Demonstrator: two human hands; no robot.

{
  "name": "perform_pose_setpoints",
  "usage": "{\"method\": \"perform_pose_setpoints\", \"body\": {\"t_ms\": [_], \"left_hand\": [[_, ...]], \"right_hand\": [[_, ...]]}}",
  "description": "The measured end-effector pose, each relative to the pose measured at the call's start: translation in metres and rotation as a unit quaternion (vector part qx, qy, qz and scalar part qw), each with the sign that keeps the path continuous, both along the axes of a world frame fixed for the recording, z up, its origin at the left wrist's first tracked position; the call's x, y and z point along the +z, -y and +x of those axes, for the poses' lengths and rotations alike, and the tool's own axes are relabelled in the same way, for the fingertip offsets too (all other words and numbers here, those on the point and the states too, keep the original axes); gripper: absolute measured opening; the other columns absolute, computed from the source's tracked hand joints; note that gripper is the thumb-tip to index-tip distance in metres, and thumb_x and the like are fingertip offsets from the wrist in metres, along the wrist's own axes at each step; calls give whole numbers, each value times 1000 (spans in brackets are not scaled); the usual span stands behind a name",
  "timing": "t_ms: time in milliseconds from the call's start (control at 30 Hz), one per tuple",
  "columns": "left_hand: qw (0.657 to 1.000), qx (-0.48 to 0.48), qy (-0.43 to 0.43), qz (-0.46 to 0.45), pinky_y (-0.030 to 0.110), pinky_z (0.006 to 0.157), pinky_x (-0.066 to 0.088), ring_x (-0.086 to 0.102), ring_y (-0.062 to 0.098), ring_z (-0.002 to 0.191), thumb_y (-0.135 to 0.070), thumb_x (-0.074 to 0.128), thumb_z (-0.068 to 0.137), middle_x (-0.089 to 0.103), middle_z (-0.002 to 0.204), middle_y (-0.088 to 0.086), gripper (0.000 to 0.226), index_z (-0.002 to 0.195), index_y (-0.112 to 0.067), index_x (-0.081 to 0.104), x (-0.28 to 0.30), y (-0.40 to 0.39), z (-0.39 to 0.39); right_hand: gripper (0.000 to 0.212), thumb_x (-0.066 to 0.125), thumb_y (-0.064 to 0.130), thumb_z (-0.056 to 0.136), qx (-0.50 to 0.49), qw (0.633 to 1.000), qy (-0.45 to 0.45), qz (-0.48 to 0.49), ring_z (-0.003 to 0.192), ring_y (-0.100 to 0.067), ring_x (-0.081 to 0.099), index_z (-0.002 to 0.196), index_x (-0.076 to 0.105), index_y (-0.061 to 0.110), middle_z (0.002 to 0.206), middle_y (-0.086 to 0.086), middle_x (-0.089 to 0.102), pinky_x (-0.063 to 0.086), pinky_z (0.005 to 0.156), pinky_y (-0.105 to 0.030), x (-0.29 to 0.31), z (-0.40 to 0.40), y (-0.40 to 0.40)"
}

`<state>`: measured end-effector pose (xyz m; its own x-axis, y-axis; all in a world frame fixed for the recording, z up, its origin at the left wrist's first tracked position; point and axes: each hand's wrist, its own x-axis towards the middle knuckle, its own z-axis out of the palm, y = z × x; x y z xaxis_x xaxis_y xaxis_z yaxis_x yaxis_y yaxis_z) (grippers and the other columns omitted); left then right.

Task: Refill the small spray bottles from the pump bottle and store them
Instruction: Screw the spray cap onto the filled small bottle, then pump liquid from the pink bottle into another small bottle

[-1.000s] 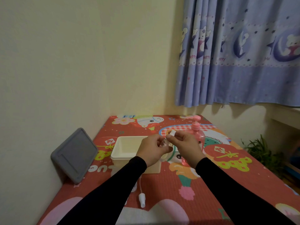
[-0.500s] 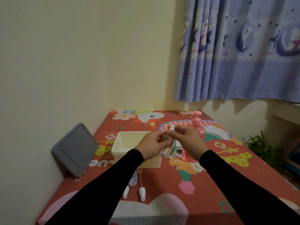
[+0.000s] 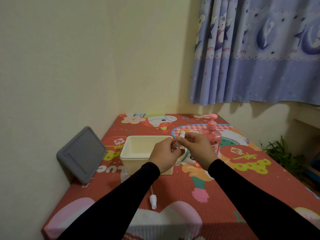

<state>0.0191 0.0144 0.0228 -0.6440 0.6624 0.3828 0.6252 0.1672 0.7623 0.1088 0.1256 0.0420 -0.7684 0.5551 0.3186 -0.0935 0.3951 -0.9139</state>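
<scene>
My left hand (image 3: 165,155) grips a small clear spray bottle (image 3: 175,147), mostly hidden in the fingers, above the right end of the cream box (image 3: 131,154). My right hand (image 3: 197,148) pinches the bottle's white spray cap (image 3: 182,134) at its top. The pink pump bottle (image 3: 211,134) stands upright just behind my right hand. A loose white spray head with its tube (image 3: 153,201) lies on the table near my left forearm. Another small clear bottle (image 3: 125,175) stands by the box's front left corner, partly hidden by my sleeve.
A grey tablet in a case (image 3: 82,154) leans against the left wall. The table has a red cartoon-patterned cover (image 3: 225,184). A green plant (image 3: 284,153) sits off the table's right edge, under the blue curtain (image 3: 259,58).
The camera has tilted, so the table sits lower in view. My hands stay together at the small bottle, my right fingers still working at its cap.
</scene>
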Motion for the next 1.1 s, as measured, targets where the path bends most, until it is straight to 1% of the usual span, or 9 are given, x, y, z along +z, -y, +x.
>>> {"method": "perform_pose_setpoints", "body": {"t_ms": [100,200,267,333,433,567,733,867,1100], "left_hand": [[999,3,32,-1,30,74,51,62,13,83,-34,70,80,65,88,-5,21,93,-20,62,-8,-1,-1],[997,0,73,-2,23,70,50,62,13,83,-31,72,80,65,89,-5,24,97,-20,61,-19,-2,-2],[995,-9,94,-15,17,67,49,63,12,88,-32,70,82,66,96,-4,33,111,-22,58,-27,-1,0],[996,-8,88,-32,21,70,49,63,13,90,-31,67,83,66,97,-4,31,112,-24,57,-36,1,3],[995,-6,79,-53,22,67,45,61,16,83,-22,62,81,65,86,-5,18,98,-22,57,-49,5,8],[994,29,77,-75,31,67,48,61,21,78,-26,54,85,64,80,0,8,86,-18,55,-63,5,15],[990,49,98,-91,39,77,50,62,27,85,-18,60,78,66,87,4,11,88,-17,58,-77,5,22],[988,47,101,-106,39,78,50,62,27,86,-16,58,78,66,87,5,10,88,-16,56,-83,4,23],[987,45,100,-116,32,73,49,62,22,82,-20,58,78,66,84,3,11,89,-17,56,-81,6,25]], "right_hand": [[29,67,27,90,4,1000,13,14,59,-8,55,89,65,-2,84,-23,67,42,52,-19,-5,2,0],[7,66,29,91,39,999,35,9,87,-7,69,95,71,26,94,2,75,55,78,-24,-14,4,-2],[29,64,38,90,36,997,54,34,103,2,63,118,65,29,115,9,70,50,85,-15,-19,6,-4],[44,60,43,91,11,994,78,73,113,0,59,130,59,21,129,8,63,47,91,-17,-24,9,-8],[47,54,48,93,-23,975,131,177,122,-10,55,133,57,22,136,5,59,45,103,-33,-34,19,-18],[52,49,52,93,-40,936,175,302,124,-13,53,137,53,24,140,4,55,38,99,-24,-51,30,-26],[62,41,60,93,-33,887,229,399,141,-14,35,147,37,29,156,6,32,31,111,-29,-71,38,-33],[66,36,63,93,-19,861,255,441,143,-13,31,149,31,29,159,6,27,31,112,-29,-81,43,-39],[69,35,65,92,-19,856,278,436,145,-12,26,151,26,30,160,7,21,30,116,-31,-89,45,-46]]}}
